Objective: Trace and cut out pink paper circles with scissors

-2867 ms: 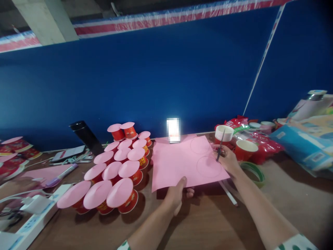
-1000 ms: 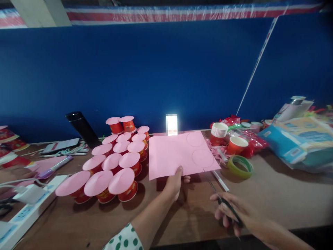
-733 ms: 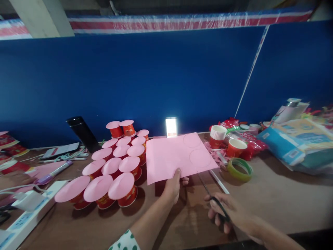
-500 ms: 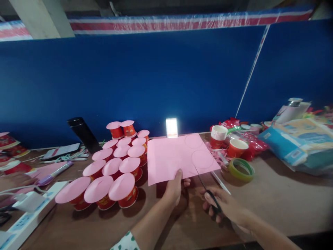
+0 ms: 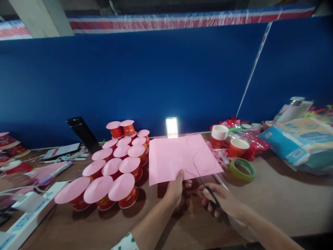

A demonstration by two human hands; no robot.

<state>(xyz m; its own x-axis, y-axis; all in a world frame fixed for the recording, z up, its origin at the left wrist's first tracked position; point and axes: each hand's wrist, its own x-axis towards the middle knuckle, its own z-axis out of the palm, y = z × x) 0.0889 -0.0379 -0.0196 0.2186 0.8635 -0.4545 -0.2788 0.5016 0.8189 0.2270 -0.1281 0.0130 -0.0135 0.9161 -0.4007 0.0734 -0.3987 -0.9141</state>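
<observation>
My left hand (image 5: 176, 189) pinches the near edge of a pink paper sheet (image 5: 171, 158) and holds it up over the wooden table (image 5: 273, 198). Two circles are drawn on the sheet's right side. My right hand (image 5: 221, 201) grips black-handled scissors (image 5: 205, 185), whose blades point up and left to the sheet's near edge, just below the nearer circle. To the left stand several upturned red paper cups (image 5: 122, 191) capped with pink paper discs.
A stack of cups (image 5: 218, 136), a single red cup (image 5: 236, 147) and a green tape roll (image 5: 242, 169) sit right of the sheet. Bags and a blue package (image 5: 293, 146) lie far right. A white power strip (image 5: 28, 211), pens and a black flask (image 5: 82, 133) are left. A blue partition stands behind.
My right hand has brought the scissors from the near right up and left until the blades reach the sheet's edge. My left hand has kept its hold on the sheet.
</observation>
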